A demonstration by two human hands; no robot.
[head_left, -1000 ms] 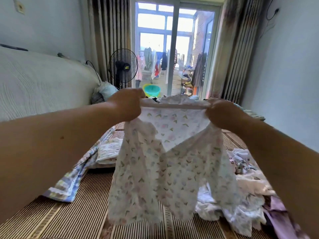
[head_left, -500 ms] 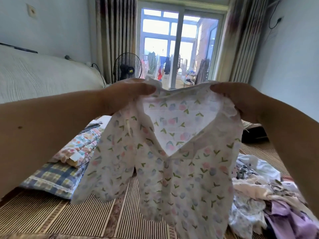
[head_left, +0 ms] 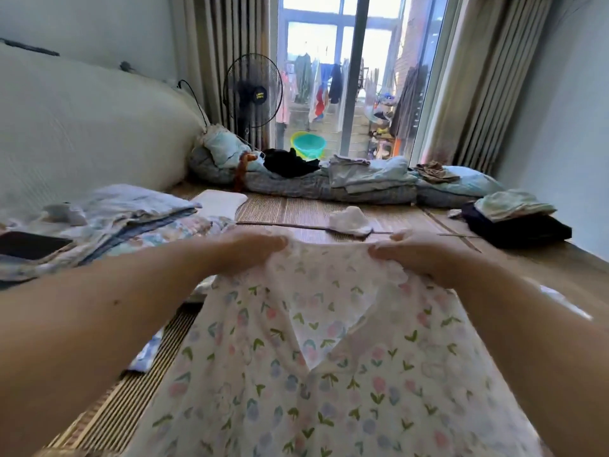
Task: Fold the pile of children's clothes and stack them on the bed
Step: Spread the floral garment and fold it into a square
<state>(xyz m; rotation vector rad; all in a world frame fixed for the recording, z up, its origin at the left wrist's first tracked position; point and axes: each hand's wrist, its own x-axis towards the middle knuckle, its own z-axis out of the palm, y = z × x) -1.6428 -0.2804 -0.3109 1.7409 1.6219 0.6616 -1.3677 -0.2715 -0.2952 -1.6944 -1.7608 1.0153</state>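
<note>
The floral garment (head_left: 329,374) fills the lower centre of the frame, front facing up and neckline toward the far side. Your left hand (head_left: 244,255) grips one shoulder edge and your right hand (head_left: 425,255) the other, fingers curled into the cloth. Just beyond lies the woven bed mat (head_left: 296,209), bearing a small white item (head_left: 349,221) at centre and a folded stack (head_left: 514,216) at right. A fan (head_left: 253,90) stands upper centre-left.

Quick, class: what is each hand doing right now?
Left hand: grips the floral garment at its top edge.
Right hand: grips the same top edge.
</note>
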